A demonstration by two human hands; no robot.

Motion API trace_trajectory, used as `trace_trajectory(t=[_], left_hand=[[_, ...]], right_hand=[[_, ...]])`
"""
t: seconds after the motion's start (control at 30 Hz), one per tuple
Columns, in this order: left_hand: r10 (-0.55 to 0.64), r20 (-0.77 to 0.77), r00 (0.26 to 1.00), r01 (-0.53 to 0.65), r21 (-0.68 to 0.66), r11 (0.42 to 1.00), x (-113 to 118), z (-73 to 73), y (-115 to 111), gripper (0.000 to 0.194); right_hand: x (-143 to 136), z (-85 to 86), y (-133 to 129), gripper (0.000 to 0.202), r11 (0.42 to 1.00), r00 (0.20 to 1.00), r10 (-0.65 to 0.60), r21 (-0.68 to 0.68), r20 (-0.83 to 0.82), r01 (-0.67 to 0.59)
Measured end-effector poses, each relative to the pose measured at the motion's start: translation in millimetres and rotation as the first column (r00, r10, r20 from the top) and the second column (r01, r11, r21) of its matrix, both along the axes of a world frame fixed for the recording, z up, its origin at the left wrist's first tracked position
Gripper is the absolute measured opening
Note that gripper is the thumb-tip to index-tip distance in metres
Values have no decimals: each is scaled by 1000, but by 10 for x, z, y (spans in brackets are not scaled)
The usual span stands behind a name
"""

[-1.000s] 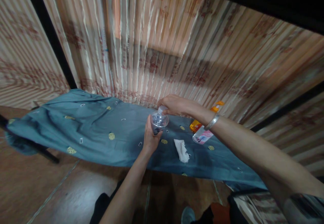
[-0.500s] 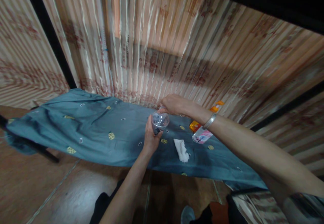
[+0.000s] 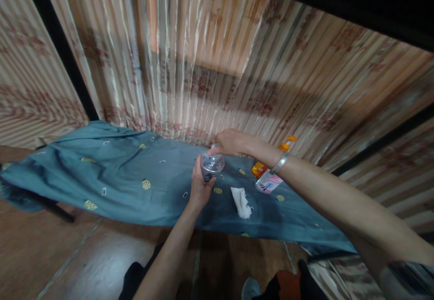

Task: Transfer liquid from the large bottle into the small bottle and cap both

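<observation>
A clear plastic cup (image 3: 212,165) with dark print on its side is held above the cloth, its open mouth tipped towards me. My left hand (image 3: 200,189) wraps round the cup from the left and below. At the cup's far rim is my right hand (image 3: 231,142), fingers bent and pinched together. Something small and pale shows by those fingertips, too little of it to name. A crumpled white tissue (image 3: 241,203) lies on the cloth to the right of the cup.
The blue-green patterned cloth (image 3: 125,178) covers a long narrow table against a striped curtain (image 3: 203,87). An amber pump bottle (image 3: 259,170) and a pink-and-white container (image 3: 269,182) stand partly behind my right forearm. Dark poles (image 3: 64,51) frame the space.
My right fingertips have shifted slightly over the cup's far rim, and a pale bit now shows by them. The whole view has slid a little; the left hand keeps its hold.
</observation>
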State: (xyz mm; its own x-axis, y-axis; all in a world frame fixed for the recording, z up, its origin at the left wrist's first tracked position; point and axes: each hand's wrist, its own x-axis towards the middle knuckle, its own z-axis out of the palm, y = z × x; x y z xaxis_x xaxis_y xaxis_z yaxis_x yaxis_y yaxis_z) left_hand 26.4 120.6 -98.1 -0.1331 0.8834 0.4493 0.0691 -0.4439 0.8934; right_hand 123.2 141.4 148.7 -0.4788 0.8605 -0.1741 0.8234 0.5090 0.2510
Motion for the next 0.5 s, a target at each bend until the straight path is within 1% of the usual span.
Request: trace_trajectory(t=[0.1,0.17,0.23,0.37,0.5], left_hand=[[-2,-2,1000,2,6,1000,-4,-4,3,94],[1,-6,1000,-1,7,1000,-11,-8,6,94],[10,-3,1000,-10,4,1000,-18,-17,13,94],[0,20,1000,0,-21,1000,-22,-45,35,95],[4,36,999,-4,-22,1000,-15,-53,41,96]], right_hand=[[44,31,-21,48,998,998,52,-38,-25,-53],[55,44,-36,40,997,998,61,-45,-5,-62],[42,42,-51,32,998,998,62,-24,25,-62],[-18,20,-88,35,998,997,61,0,52,-61],[-53,4,-107,38,999,998,32,19,51,-33]])
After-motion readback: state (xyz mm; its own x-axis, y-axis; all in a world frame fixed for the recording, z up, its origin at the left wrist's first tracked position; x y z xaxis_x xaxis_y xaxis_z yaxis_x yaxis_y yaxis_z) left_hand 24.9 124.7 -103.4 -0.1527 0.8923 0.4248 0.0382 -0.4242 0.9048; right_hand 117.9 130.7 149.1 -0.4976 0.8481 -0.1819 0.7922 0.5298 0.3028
